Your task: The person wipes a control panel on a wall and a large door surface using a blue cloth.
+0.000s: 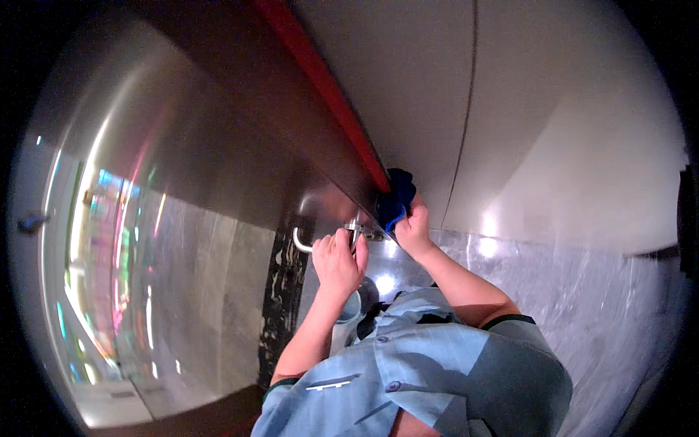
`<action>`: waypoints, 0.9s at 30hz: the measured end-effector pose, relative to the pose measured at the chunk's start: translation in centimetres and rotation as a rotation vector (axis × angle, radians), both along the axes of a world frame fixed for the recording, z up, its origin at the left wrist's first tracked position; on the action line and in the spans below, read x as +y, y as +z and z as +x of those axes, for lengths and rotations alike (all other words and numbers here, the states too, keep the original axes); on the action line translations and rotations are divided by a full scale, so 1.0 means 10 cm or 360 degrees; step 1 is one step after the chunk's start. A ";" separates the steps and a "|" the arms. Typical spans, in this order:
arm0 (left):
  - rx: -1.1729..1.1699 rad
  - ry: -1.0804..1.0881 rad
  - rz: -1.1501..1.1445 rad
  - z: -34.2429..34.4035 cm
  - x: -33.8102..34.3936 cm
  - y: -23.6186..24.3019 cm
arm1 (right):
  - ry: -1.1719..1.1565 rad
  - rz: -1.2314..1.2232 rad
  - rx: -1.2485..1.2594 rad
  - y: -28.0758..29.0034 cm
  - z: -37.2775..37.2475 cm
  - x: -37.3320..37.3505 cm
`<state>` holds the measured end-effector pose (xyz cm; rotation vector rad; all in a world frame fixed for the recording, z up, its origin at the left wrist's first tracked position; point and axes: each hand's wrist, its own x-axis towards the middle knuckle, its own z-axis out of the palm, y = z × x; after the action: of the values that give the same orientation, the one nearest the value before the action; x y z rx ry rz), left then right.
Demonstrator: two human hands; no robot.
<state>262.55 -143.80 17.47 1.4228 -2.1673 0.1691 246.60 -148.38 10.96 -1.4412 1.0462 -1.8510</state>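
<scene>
A left hand (pixel 338 261) closes around a silver door handle (pixel 303 244), its bar running nine to three o'clock; the right hand (pixel 413 231) clutches a blue cloth (pixel 395 198) against the door's edge (pixel 364 186).

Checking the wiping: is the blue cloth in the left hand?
No, the right hand presses the cloth on the door edge; the left hand grips the handle.
</scene>
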 end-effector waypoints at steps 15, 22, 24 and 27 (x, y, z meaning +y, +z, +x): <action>0.0204 0.0445 0.0095 -0.16 0.16 0.04 | 0.0943 0.1208 -0.0419 -0.76 -0.87 -0.21; 0.0276 0.0550 0.0099 -0.25 0.20 0.03 | 0.1342 0.0536 -0.0159 0.54 -0.59 -0.42; 0.0285 0.0562 0.0193 -0.25 0.20 0.03 | 0.1141 0.0218 0.0263 0.84 -0.44 -0.46; 0.0315 0.0513 0.0129 -0.26 0.17 0.05 | 0.1451 0.0087 0.0525 0.52 -0.22 -0.89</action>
<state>259.94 -142.11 17.94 1.7512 -1.7955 0.0530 244.41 -157.25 16.20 -1.8083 0.4165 -0.9457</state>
